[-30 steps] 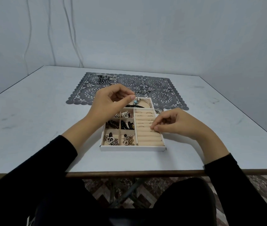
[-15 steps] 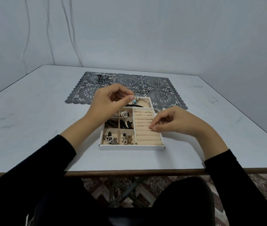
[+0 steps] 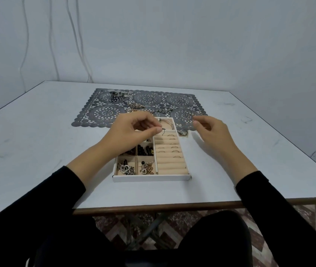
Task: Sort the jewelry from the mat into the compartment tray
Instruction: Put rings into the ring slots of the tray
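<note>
Your right hand (image 3: 210, 130), loosely curled and empty, hovered nearest the small chain (image 3: 182, 133) lying at the mat's (image 3: 103, 112) near edge, just beyond the compartment tray's (image 3: 151, 178) far right corner. Your left hand (image 3: 134, 132) hung over the tray's far-left cells, thumb meeting forefinger; any pinch could not be told. Rings (image 3: 174, 145) sat in the right-hand rolls, pendants (image 3: 126, 169) in the near cells.

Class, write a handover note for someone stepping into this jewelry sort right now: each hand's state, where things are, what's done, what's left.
Left hand: fingers curled over the back left of the tray; whether it pinches anything is unclear.
Right hand: open, empty, hovering right of the tray near the mat.
Done: rings in the roll slots, bangle in the back compartment, beads and pendants in the small ones.
Left: chains and a cluster on the mat.
</note>
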`<state>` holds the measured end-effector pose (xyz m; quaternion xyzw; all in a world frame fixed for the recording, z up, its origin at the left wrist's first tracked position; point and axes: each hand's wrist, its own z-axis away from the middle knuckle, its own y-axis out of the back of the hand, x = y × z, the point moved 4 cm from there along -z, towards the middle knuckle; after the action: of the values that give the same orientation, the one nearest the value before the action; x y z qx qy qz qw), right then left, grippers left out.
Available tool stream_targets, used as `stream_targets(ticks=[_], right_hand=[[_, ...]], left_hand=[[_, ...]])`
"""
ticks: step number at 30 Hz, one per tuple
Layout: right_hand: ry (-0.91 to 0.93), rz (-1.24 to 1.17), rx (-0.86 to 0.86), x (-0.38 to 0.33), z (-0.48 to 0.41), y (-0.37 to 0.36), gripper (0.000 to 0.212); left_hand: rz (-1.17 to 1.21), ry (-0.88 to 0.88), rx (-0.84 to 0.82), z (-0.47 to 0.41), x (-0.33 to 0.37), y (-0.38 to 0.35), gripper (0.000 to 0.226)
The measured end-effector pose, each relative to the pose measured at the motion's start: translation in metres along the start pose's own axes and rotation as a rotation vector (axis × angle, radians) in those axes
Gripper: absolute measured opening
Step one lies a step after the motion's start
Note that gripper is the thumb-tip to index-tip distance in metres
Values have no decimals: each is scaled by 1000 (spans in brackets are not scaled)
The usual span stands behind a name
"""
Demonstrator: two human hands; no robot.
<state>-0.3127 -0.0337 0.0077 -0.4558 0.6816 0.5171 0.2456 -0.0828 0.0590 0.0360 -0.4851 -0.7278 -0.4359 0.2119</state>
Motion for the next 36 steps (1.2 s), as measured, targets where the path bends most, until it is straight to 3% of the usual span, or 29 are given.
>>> stream_targets(ticks=[4,9,36], right_hand=[[56,338,-81,14,-8,-7,36],[145,483,-172,21,-8,-17,23],[148,490,-155,10,-1,-15,30]], left_hand=[[-44,-10,-85,1,3,-5,8],[-113,-61,-165,2,6,-8,9],[-239,-50,-473,5,4,-16,8]])
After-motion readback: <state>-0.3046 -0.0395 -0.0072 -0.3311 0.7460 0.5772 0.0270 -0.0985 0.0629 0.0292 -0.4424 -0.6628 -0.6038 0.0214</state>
